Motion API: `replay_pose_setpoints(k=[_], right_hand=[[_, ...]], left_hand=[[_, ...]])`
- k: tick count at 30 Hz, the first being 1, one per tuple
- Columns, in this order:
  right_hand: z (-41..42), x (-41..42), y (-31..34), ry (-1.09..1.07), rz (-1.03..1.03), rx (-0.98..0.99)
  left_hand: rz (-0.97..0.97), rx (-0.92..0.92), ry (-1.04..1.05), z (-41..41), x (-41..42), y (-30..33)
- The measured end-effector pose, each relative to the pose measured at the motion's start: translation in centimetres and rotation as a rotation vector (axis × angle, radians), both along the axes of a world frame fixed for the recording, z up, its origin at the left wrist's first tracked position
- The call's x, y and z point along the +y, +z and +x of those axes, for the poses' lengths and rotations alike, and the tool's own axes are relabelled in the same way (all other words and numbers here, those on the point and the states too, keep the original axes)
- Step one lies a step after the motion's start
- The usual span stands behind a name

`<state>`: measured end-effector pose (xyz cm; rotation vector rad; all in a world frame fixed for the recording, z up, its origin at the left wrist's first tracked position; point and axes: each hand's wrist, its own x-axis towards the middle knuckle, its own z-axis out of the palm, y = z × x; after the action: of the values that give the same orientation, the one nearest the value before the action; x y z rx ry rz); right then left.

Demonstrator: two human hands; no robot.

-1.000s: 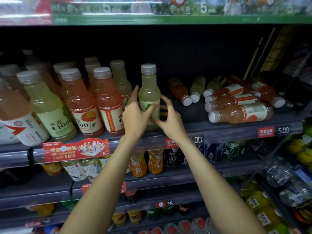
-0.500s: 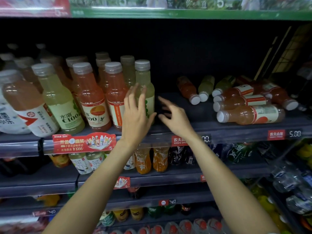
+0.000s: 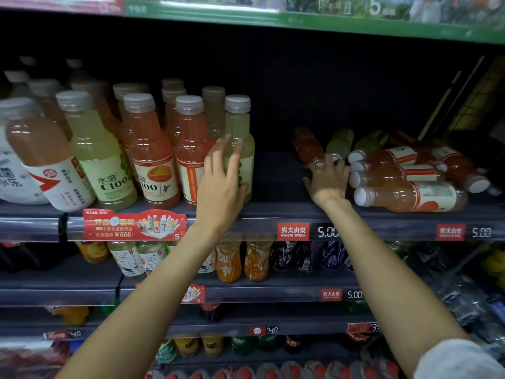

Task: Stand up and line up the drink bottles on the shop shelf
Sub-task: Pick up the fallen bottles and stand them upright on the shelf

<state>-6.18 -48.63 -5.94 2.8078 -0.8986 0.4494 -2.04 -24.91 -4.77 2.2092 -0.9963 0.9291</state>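
**Two hands at work, half a shelf yet to stand up**

Several bottles upright at the left of the shelf (image 3: 273,212), caps up and labels forward, packed close so shoppers can read them: "C100" legible on a green-label bottle (image 3: 105,162) and partly on an orange-label bottle (image 3: 153,162). Below, a red promo tag (image 3: 134,224) showing "¥666". Next, left hand (image 3: 221,181) with fingers straight, flat against the pale green bottle (image 3: 241,149) at the row's right end, apparently steadying it; holding nothing. On the shelf edge, a price tag (image 3: 293,231) reading "Nongfu Spring", 5.00 beside it. Right hand (image 3: 328,181) reaching into the fallen bottles (image 3: 407,181), fingers curled at a cap; actual grip impossible to tell. Lying on their sides, caps outward, stacked loosely at the far right, well apart from the row.
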Motion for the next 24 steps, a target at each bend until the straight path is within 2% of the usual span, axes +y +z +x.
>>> replay_pose_setpoints(k=[4, 7, 10, 14, 17, 20, 24], right_hand=[[-1.6, 1.4, 0.6, 0.169, 0.150, -0.125], [-3.9, 3.3, 0.8, 0.249, 0.106, -0.135], [-6.0, 4.9, 1.3, 0.249, 0.091, -0.177], [-7.5, 5.9, 2.6, 0.408, 0.099, -0.525], [-7.2, 6.0, 5.6, 0.531, 0.258, -0.754], [-5.2, 6.0, 8.4, 0.593, 0.460, -0.865], [-1.2, 5.8, 9.1, 0.605, 0.829, -0.982]], left_hand=[[-0.115, 0.028, 0.018, -0.6, 0.0, 1.6], [-0.142, 0.029, 0.042, -0.8, -0.3, 2.8], [-0.072, 0.062, 0.090, -0.5, -1.0, 3.7], [-0.024, 0.102, 0.098, -0.1, -1.4, 4.1], [-0.014, 0.104, 0.099, 0.0, -1.3, 4.0], [-0.002, 0.106, 0.090, 0.2, -1.0, 4.1], [0.012, 0.125, 0.082, 0.1, -0.7, 4.3]])
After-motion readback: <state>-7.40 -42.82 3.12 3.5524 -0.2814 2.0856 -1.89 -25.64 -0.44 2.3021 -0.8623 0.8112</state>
